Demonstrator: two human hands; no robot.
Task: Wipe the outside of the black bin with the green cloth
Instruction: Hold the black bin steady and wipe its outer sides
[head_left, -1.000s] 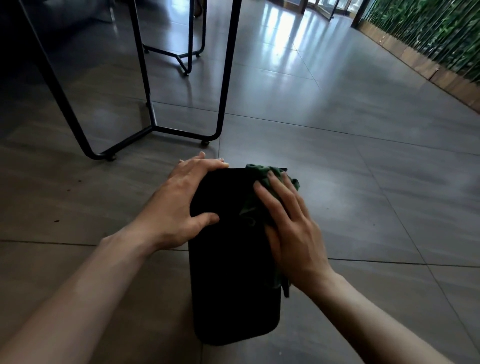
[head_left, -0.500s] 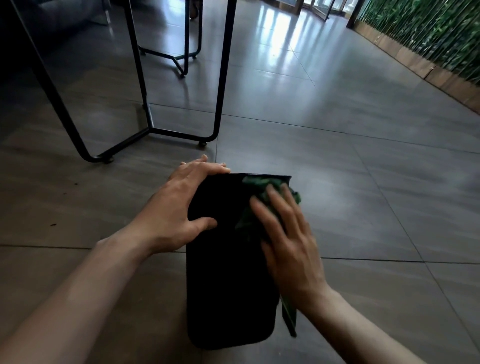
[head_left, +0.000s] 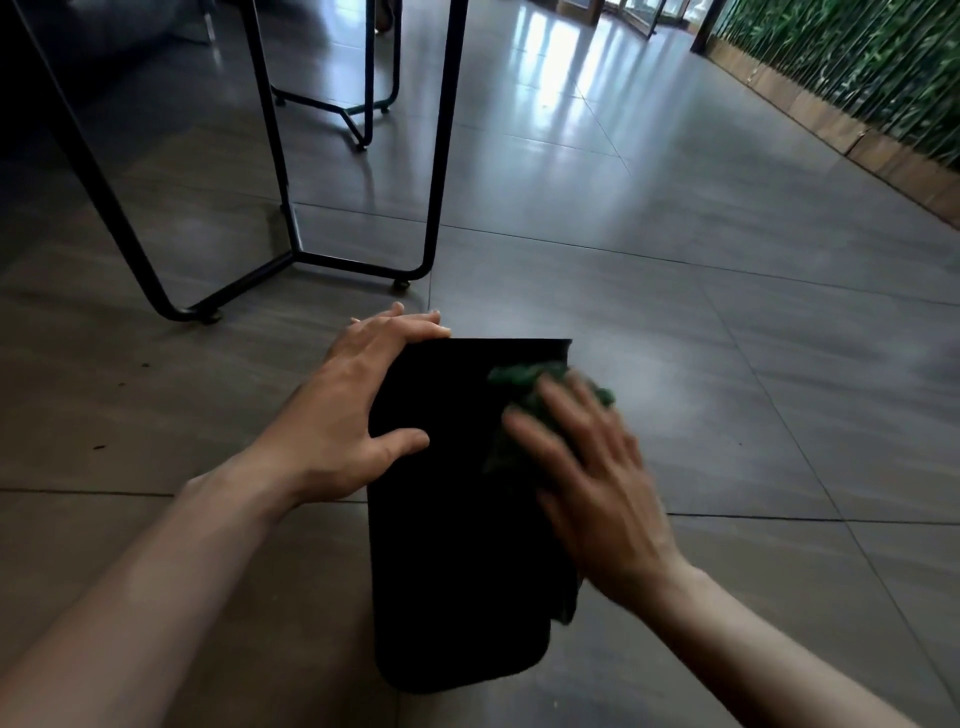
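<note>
Black bin (head_left: 457, 561) lying on its side on the tiled surface (head_left: 727, 364). Left hand (head_left: 358, 410) grips its left edge, fingers curled over the side and thumb on the upper face. Right hand (head_left: 597, 493) (blurred, fingers straight) presses the green cloth (head_left: 524, 382) flat against that face near the far right corner.

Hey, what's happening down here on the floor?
A person is wiping a black bin that seems to lie on its side on the tiled floor. The left hand grips its far left edge, while the right hand presses a green cloth against the upper face near the far right corner.
</note>
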